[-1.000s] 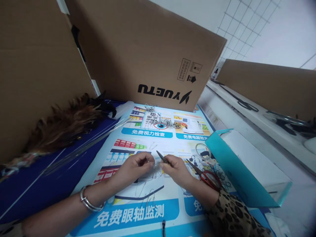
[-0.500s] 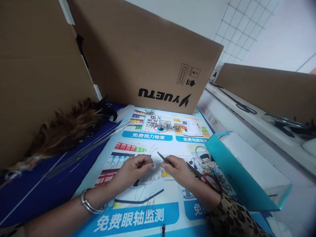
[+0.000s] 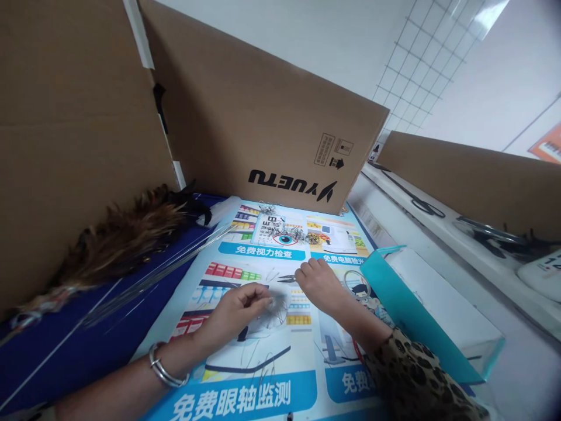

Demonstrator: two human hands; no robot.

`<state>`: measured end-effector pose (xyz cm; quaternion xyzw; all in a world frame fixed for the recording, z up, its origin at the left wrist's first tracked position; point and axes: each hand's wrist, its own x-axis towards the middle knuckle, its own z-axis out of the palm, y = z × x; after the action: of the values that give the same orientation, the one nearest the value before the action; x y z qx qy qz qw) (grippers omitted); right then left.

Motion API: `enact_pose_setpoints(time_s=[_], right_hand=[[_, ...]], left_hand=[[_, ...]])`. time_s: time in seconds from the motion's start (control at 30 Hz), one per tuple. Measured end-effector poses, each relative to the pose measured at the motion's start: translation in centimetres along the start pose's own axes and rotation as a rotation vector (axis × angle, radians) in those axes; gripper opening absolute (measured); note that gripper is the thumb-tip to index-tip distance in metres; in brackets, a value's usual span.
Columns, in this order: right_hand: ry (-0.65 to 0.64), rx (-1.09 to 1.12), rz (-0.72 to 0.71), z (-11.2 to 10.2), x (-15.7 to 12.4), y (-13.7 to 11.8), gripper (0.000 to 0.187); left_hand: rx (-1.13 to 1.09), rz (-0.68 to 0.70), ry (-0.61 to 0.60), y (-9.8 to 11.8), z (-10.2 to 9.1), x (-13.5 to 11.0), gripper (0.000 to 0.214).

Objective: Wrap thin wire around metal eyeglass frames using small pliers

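Note:
My left hand (image 3: 245,307) is closed in a pinch over the printed sheet. A thin wire (image 3: 280,313), faint and curved, shows at its fingertips; its exact shape is blurred. To the right and a little higher, my right hand (image 3: 319,283) is closed round a pair of small pliers (image 3: 287,279). Their dark jaws point left and stand apart, while the handles are hidden in the fist. Loose bent wires (image 3: 265,374) lie on the sheet below my left hand. A wire ring (image 3: 356,283) lies right of my right hand.
Tangled wire pieces (image 3: 289,235) lie further back on the sheet. Long straight wires (image 3: 162,272) and brown feathers (image 3: 127,234) are on the left. An opened teal box (image 3: 421,316) stands at right. Cardboard (image 3: 263,117) walls off the back. Scissors (image 3: 427,207) lie on the right ledge.
My right hand has moved up, turning the pliers from a slant to nearly level, with their jaws now apart. My left hand stays pinched in almost the same place. The view has shifted slightly.

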<state>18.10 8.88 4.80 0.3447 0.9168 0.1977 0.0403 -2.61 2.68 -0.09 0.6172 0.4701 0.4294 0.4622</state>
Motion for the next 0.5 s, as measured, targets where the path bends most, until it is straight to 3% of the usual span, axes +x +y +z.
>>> enact_pose_setpoints(time_s=[0.23, 0.5], right_hand=[[0.005, -0.075, -0.09, -0.1, 2.8, -0.6, 0.016], [-0.062, 0.041, -0.009, 1.5, 2.5, 0.2, 0.011]], left_hand=[[0.005, 0.028, -0.012, -0.3, -0.1, 0.2, 0.016], [-0.004, 0.026, -0.006, -0.1, 0.0, 0.2, 0.017]])
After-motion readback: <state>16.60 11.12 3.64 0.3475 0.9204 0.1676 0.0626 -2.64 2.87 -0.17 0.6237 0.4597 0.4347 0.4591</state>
